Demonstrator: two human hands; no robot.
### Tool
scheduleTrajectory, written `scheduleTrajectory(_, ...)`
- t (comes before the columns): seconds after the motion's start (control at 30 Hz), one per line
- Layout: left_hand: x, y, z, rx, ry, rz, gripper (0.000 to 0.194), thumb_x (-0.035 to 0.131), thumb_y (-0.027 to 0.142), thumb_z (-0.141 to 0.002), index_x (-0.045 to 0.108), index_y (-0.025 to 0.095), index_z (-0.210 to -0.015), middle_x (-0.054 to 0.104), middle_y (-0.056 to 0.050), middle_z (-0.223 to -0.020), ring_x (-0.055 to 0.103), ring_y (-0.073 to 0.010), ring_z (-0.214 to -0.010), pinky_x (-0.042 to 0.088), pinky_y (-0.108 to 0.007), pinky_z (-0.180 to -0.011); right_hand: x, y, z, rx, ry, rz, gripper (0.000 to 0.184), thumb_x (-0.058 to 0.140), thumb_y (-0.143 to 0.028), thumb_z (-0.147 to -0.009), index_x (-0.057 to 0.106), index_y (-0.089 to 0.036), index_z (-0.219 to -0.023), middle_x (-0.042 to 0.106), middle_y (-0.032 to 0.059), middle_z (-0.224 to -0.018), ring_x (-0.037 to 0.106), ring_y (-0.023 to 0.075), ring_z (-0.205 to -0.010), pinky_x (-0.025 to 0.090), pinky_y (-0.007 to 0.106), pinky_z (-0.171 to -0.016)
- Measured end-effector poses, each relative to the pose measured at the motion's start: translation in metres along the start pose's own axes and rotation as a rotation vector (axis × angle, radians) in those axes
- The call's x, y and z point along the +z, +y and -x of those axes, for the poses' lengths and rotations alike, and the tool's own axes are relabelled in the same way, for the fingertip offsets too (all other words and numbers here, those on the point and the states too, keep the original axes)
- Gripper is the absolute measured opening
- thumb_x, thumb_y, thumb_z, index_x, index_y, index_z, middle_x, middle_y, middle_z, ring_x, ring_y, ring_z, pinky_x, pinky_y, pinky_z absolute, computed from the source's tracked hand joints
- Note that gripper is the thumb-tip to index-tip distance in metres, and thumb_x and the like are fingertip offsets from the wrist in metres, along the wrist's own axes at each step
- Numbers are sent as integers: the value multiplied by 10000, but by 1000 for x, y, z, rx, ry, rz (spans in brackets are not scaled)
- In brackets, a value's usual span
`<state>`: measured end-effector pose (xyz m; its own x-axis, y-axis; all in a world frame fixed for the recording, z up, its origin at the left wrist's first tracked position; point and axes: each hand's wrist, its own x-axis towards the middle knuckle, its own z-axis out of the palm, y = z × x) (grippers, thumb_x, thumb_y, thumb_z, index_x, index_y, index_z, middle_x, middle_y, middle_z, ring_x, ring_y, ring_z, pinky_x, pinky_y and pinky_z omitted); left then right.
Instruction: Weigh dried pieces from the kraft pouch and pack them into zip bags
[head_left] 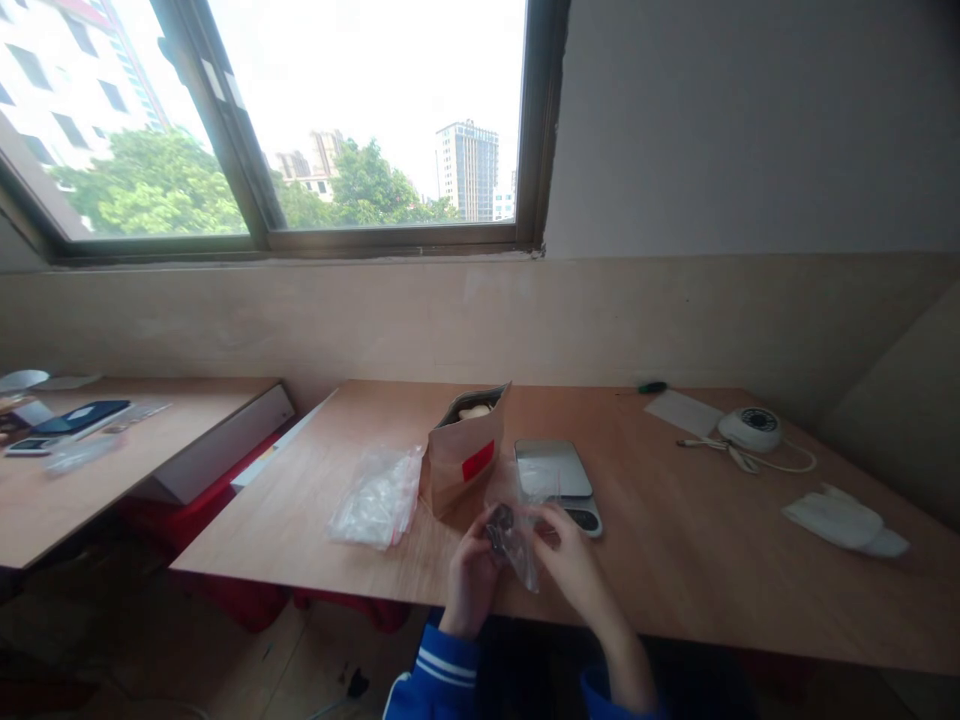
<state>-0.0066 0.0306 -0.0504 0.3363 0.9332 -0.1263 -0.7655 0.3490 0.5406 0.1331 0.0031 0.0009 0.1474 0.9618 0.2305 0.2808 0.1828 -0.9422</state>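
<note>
Near the table's front edge, my left hand [471, 572] is closed around the dark contents of a clear plastic zip bag [521, 560]. What the dark contents are, I cannot make out. My right hand [561, 545] pinches the same bag near its upper right side. Just beyond my hands stands an open brown paper pouch [457, 465] with a red label and pale pieces showing at its mouth. A flat kitchen scale [553, 470] lies behind my right hand, its display partly covered. To the left of the pouch rests a stack of clear zip bags [375, 500].
On the right of the wooden table [675, 560] are a white dome camera [750, 428] with its cable, a paper sheet [682, 412], a green-handled screwdriver [652, 388] and a crumpled white cloth or bag [846, 520]. Another table [202, 430] stands at the left, across a gap.
</note>
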Motion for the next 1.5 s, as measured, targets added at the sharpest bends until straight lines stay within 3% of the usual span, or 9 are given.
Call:
scheduleTrajectory(0.13,4,0,1,-24,-25,-121,383,659,131,-681,703,138,-1062,709,-109,-1066,645,-196,-911,463,-274,-794,8,11,-4,2,128,72,254,664,-314,-719,675,-203,-947,598,91,-1025,641,243,-865,561,372,-755)
scheduleTrajectory(0.27,5,-1,0,-41,-44,-181,398,720,172,-706,687,147,-1103,695,-117,-1114,637,-217,-990,471,-288,-837,9,24,-1,-7,132,102,322,624,-366,-749,672,-232,-1038,566,93,-1086,605,271,-1008,512,413,-887)
scheduleTrajectory(0.43,2,-3,1,-36,-99,-217,449,741,195,-721,654,171,-1161,629,-131,-1247,587,-258,-1128,486,-306,-868,7,30,3,65,137,130,417,589,-467,-765,656,-253,-1116,543,96,-1123,568,293,-1089,509,420,-891)
scheduleTrajectory(0.67,3,-5,1,-28,-70,-251,462,762,257,-706,654,159,-1145,617,-155,-1256,609,-278,-1096,515,-329,-849,-7,22,1,1,139,100,242,684,-379,-707,677,-204,-873,627,88,-949,638,240,-793,553,379,-718)
scheduleTrajectory(0.8,1,-6,-2,-6,9,-202,435,800,270,-648,688,154,-1051,642,-152,-1215,626,-292,-1067,514,-348,-864,-25,9,7,52,186,4,251,691,-384,-726,606,-204,-880,663,61,-852,640,210,-697,547,340,-628)
scheduleTrajectory(0.97,-1,-6,-4,-44,-62,-190,406,740,290,-727,669,148,-1100,625,-166,-1239,621,-294,-1082,482,-371,-923,-36,-45,-7,-121,369,-147,301,683,-358,-762,556,-230,-1002,643,61,-998,647,204,-892,540,339,-786)
scheduleTrajectory(1.13,-1,-5,-5,-74,-56,-186,398,751,279,-716,678,153,-1087,646,-153,-1212,643,-269,-1040,491,-344,-899,-4,-97,-73,-383,302,-230,262,621,-327,-816,554,-237,-1053,610,59,-1079,614,184,-955,520,318,-818)
scheduleTrajectory(1.27,-2,-6,-5,-91,-51,-183,388,758,276,-703,692,169,-1069,676,-133,-1161,662,-248,-995,505,-314,-860,27,-101,-120,-504,216,-87,192,569,-310,-845,557,-238,-1023,624,51,-1037,593,188,-930,491,330,-823)
scheduleTrajectory(1.5,0,-7,-5,-111,-56,-199,308,739,270,-717,716,218,-1020,706,-91,-1103,667,-227,-973,510,-290,-829,31,-92,-124,-553,6,165,114,503,-269,-876,583,-228,-947,657,25,-905,592,192,-868,417,365,-887)
